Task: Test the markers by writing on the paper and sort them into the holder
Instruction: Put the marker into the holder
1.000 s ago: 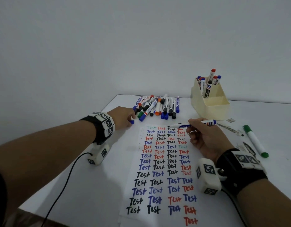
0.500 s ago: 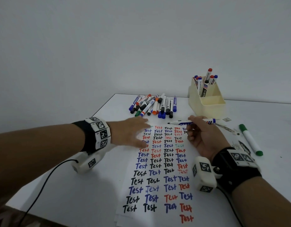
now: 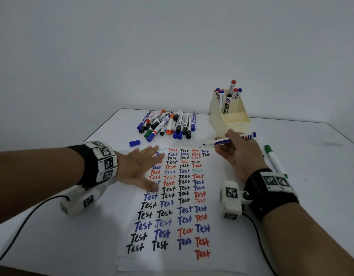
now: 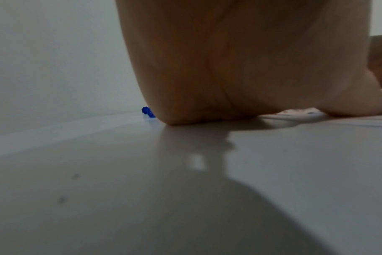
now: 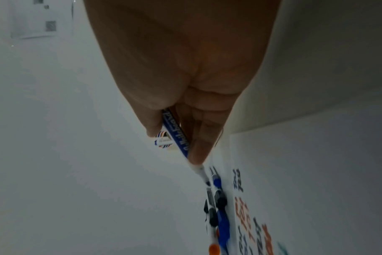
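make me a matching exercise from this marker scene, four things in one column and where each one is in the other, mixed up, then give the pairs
Things:
1. blue cap
2. green marker
3. uncapped blue marker
4. left hand

Places:
A. flat on the paper's left side
B. held in the right hand
C. on the table, right of the right hand
D. on the table between the paper and the marker pile

Pairs: 1-D, 2-C, 3-B, 4-A

**Materials and finishes**

The counter (image 4: 98, 172) is smooth, faintly glossy, mirroring shadows. The paper (image 3: 172, 261) is matt white. The holder (image 3: 229, 124) looks like smooth cream plastic; the markers (image 3: 168, 124) and loose blue cap (image 3: 134, 143) like plastic too.
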The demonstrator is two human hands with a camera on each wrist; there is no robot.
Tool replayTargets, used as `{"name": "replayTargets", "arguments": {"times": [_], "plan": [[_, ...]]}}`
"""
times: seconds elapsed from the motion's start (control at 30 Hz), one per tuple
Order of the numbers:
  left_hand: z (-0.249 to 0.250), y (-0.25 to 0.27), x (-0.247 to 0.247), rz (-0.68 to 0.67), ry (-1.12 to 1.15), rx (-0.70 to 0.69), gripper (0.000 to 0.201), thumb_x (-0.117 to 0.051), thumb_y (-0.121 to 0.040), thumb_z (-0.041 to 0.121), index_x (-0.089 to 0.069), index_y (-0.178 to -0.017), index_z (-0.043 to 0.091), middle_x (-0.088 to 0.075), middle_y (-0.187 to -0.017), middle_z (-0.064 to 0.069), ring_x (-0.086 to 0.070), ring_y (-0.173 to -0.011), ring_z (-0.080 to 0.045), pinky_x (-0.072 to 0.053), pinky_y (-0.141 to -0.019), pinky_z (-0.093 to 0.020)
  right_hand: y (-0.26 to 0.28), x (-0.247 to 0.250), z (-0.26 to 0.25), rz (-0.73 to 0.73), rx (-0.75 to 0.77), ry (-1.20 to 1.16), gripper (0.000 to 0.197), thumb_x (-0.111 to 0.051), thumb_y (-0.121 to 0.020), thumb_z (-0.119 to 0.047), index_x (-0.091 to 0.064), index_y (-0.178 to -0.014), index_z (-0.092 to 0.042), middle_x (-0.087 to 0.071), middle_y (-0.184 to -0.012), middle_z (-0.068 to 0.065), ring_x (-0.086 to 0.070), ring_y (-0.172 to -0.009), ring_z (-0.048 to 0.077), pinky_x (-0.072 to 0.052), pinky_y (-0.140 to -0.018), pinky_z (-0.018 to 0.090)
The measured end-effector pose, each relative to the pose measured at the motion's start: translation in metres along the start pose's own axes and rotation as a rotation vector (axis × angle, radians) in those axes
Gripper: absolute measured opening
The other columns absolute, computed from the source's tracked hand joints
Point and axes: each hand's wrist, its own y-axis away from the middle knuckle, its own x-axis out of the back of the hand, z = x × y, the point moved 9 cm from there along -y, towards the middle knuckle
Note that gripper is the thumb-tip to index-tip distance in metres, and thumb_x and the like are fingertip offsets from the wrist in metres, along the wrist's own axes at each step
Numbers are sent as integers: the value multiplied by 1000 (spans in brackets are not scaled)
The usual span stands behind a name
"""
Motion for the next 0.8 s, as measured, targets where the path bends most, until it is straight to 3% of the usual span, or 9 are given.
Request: {"name": "replayTargets", "arguments": {"times": [0.07, 0.13, 0.27, 0.4, 0.6, 0.7, 0.8], "plan": [[2, 2, 1, -12, 0, 10, 130, -32, -60, 98, 22, -155, 28, 29, -162, -3, 19, -152, -24, 4, -121, -45, -3, 6, 0, -24, -4, 36, 22, -65, -101, -22, -65, -110, -1, -77, -91, 18, -73, -75, 25, -65, -77, 37], [4, 4, 1, -13, 5, 29, 119, -40, -73, 87, 22, -155, 28, 30, -162, -3, 19, -151, -25, 4, -120, -44, -6, 10, 2, -33, -5, 95, 22, -71, -96, -13, -66, -112, 1, -76, -99, 22, -73, -84, 29, -64, -79, 37], [2, 1, 1, -1, -6, 38, 116, -43, -75, 84, 23, -154, 30, 30, -162, -3, 20, -151, -24, 5, -120, -45, -7, 9, 1, -46, 52, 258, 16, -77, -85, 5, -68, -96, -4, -72, -92, 22, -70, -81, 30, -60, -75, 33], [-6, -7, -5, 10, -32, 32, 121, -34, -67, 96, 27, -152, 34, 32, -161, 0, 25, -149, -20, 13, -118, -43, -7, 5, -4, -71, 120, 393, 10, -77, -86, 2, -69, -92, 3, -70, -78, 18, -69, -72, 27, -62, -74, 36], [-5, -8, -6, -12, -31, 24, 130, -25, -53, 102, 29, -151, 35, 34, -160, 1, 27, -149, -20, 14, -118, -43, -4, 0, -1, -131, 117, 496, 10, -79, -86, -4, -71, -89, -1, -74, -80, 19, -71, -74, 28, -62, -77, 35], [-6, -8, -7, -8, -29, 36, 126, -29, -58, 100, 27, -152, 35, 32, -161, 1, 25, -150, -20, 13, -118, -44, -3, -2, -1, -136, 119, 518, 10, -79, -86, -4, -71, -90, 0, -76, -80, 19, -72, -72, 25, -61, -70, 28], [-5, -7, -5, 1, -17, 48, 120, -36, -67, 92, 25, -153, 35, 31, -162, 2, 24, -150, -20, 12, -119, -43, -3, -1, -1, -128, 124, 573, 11, -80, -86, -6, -71, -91, -1, -76, -82, 19, -72, -72, 25, -62, -72, 30]]}}
